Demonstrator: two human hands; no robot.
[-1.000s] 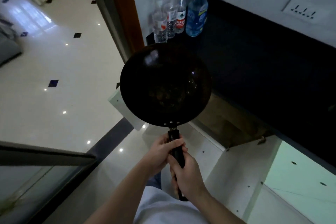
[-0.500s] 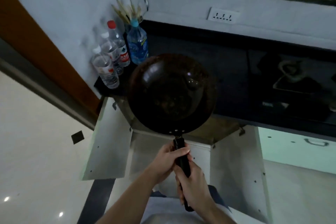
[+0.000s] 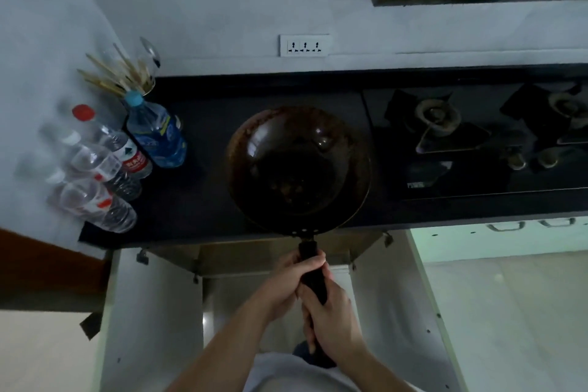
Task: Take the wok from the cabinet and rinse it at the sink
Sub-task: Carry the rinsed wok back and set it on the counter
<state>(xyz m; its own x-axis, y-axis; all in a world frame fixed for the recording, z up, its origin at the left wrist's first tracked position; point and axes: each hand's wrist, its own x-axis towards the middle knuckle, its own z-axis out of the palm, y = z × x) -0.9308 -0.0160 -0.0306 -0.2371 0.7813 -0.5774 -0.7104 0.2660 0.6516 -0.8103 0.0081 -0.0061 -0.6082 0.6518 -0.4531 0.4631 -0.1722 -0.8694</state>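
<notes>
The wok (image 3: 299, 169) is out of the cabinet (image 3: 273, 261) and held level above the dark counter (image 3: 197, 200), its round bowl hanging over the counter's front half while the black handle (image 3: 313, 277) sticks back past the edge toward the person. The inside of the bowl looks dark and stained, with brownish patches near the rim and a couple of glossy highlights. Both hands grip that handle: the left hand (image 3: 283, 289) sits nearer the bowl with its fingers (image 3: 310, 264) curled tight over the top of the handle, and the right hand (image 3: 334, 321) sits just behind it, wrapped fully around the lower part, touching the left.

Directly below the wok, the cabinet stands open, its two white doors (image 3: 149, 321) swung out to either side of the person's arms.

To the left of the wok on the counter, well apart from it, stands a cluster of plastic bottles: a blue-labelled one with a blue cap (image 3: 156, 134), a red-capped one (image 3: 111, 140), and two clear ones nearer the front corner (image 3: 92, 197). Behind them a holder of chopsticks (image 3: 124, 76) leans against the pale wall. To the right of the wok, set into the counter, is a black gas hob (image 3: 477, 143) with burners and knobs. A white socket strip (image 3: 304, 45) is on the wall above.
</notes>
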